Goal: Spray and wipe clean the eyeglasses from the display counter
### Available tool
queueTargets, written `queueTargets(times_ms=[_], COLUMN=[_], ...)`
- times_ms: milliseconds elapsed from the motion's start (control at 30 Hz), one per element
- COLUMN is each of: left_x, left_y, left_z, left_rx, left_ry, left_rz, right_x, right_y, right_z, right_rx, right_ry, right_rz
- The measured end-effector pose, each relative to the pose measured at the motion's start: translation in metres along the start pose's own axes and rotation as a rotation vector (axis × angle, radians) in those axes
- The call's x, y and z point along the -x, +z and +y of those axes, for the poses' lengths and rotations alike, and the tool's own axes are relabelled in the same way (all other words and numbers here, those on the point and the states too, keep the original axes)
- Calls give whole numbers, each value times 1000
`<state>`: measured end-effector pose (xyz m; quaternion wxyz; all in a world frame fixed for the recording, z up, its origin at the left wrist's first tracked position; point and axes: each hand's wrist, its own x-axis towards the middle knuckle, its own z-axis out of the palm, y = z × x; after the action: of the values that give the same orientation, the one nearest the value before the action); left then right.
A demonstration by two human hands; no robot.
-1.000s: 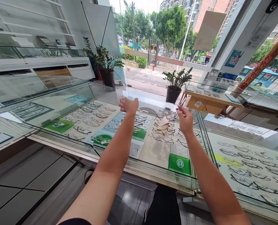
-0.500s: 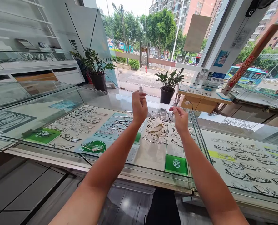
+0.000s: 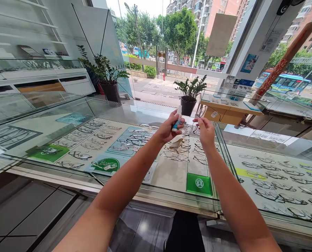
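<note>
Wrapped in my left hand (image 3: 169,126) is a small spray bottle (image 3: 176,123) with a white top and a blue-and-white body, held nearly upright. To its right, my right hand (image 3: 205,130) pinches a pair of eyeglasses (image 3: 195,126) with a thin dark frame, and a small white tag (image 3: 214,114) hangs by it. The bottle's top is a short way left of the glasses, and the two look apart. Below my hands, a crumpled beige cloth (image 3: 176,144) lies over the glass display case (image 3: 156,187).
Rows of eyeglass frames fill the case, with a green logo block (image 3: 198,183) near its front edge. Another glass case (image 3: 274,168) adjoins on the right. Beyond stand two potted plants (image 3: 189,105) and a wooden display table (image 3: 231,112) by the window.
My left hand has swung right and turned, bringing the bottle close to the glasses and showing its blue body. My right hand has shifted slightly right, still holding the glasses.
</note>
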<state>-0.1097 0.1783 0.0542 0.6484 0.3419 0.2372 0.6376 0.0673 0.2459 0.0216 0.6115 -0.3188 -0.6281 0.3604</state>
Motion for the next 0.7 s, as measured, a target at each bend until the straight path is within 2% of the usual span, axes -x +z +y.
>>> queueTargets(times_ms=[400, 700], left_x=[1, 3], left_y=[-9, -9], left_z=[-4, 10], left_rx=[-125, -140], left_ry=[-9, -29], left_rz=[-97, -41], right_x=[-1, -1], right_y=[-3, -3], right_z=[2, -2], right_rx=[-10, -69], right_ry=[-15, -11], right_rz=[-31, -112])
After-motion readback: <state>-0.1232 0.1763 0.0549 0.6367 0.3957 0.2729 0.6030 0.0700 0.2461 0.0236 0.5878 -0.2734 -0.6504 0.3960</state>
